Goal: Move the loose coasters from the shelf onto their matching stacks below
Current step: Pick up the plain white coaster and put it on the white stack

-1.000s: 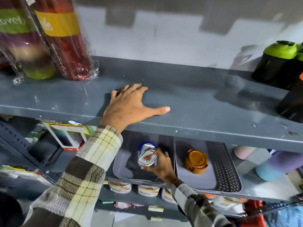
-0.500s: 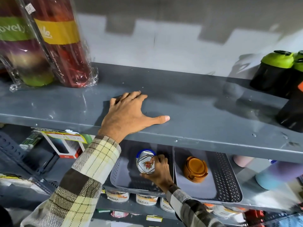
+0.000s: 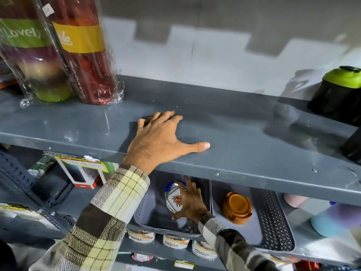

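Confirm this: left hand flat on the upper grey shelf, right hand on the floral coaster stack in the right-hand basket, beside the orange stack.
Wrong basket. The head view shows the right hand on the floral coaster stack in the left-hand basket; the orange stack sits in the right-hand basket. The left hand does lie flat on the upper grey shelf.

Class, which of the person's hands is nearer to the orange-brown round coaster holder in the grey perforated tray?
Right. The right hand is in the neighbouring tray, at the floral coasters beside the orange-brown round coaster holder. The left hand lies flat on the shelf above.
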Tool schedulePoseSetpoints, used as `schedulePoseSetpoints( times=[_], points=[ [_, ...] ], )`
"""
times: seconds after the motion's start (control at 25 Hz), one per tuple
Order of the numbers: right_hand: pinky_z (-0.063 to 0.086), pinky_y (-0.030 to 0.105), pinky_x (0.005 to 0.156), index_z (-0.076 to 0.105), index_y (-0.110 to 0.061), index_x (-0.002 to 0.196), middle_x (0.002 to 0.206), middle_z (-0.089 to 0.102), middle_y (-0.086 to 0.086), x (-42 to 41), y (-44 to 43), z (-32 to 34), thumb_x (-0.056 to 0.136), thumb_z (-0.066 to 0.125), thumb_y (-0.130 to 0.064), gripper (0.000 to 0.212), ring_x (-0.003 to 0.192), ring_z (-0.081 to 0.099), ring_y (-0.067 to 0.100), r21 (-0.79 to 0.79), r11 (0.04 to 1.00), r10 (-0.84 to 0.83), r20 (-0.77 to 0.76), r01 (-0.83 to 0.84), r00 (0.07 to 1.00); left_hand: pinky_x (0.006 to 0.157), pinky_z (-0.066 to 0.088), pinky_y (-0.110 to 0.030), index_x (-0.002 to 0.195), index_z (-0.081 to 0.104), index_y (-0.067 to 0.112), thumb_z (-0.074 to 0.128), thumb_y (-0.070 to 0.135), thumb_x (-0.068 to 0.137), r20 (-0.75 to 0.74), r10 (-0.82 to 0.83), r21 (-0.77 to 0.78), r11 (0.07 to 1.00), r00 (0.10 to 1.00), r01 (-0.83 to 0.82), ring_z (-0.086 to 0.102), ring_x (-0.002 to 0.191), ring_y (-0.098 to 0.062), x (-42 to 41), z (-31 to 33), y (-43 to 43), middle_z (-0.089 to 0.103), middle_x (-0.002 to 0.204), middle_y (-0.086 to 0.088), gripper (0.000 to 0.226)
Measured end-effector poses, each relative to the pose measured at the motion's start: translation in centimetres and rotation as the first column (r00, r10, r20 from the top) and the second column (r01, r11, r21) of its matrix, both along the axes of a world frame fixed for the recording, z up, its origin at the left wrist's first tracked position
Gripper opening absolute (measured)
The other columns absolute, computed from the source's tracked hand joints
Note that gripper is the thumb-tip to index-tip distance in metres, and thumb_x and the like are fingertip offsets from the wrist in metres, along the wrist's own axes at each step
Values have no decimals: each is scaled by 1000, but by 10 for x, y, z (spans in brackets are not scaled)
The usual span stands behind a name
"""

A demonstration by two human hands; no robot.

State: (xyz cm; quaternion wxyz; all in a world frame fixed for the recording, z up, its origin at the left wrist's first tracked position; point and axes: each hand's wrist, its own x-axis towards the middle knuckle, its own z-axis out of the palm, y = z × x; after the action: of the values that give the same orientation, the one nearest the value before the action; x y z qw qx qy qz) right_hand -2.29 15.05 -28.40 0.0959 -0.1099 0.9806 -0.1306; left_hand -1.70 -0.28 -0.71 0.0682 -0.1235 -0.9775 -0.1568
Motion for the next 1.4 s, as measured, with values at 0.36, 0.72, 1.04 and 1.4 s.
schedulePoseSetpoints(
  times=[0.36,0.72,1.04,1.4],
  points=[
    [12,46,121,15,-26,157,166,15,0,-25,8,13,58,90,-51,127,153,11,26,52,989,133,92,-139,987,118,15,-49,151,38,34,36,104,54,-1,-4,7,1000,1000,4,23,147,-11,-1,1,0,28,161,14,120],
    [15,48,121,30,-28,153,165,20,1,-18,11,11,69,85,-48,102,152,14,29,18,985,170,79,-172,982,117,15,-47,149,39,35,36,103,53,-4,-2,16,1000,1000,2,23,146,-10,0,1,1,30,159,16,118],
    [6,47,123,24,-29,157,168,9,0,-18,15,10,81,71,-58,93,155,4,29,90,972,216,34,-218,976,117,13,-46,149,40,36,38,102,54,1,1,17,1000,1000,-1,23,146,-10,1,3,1,29,160,16,116],
    [17,38,118,30,-26,153,163,30,-1,-19,16,5,79,74,-48,89,149,23,23,-31,991,131,-23,-131,991,117,12,-45,148,41,37,39,102,54,-1,7,16,1000,1000,-7,24,145,-9,0,2,2,31,158,17,115]
  ],
)
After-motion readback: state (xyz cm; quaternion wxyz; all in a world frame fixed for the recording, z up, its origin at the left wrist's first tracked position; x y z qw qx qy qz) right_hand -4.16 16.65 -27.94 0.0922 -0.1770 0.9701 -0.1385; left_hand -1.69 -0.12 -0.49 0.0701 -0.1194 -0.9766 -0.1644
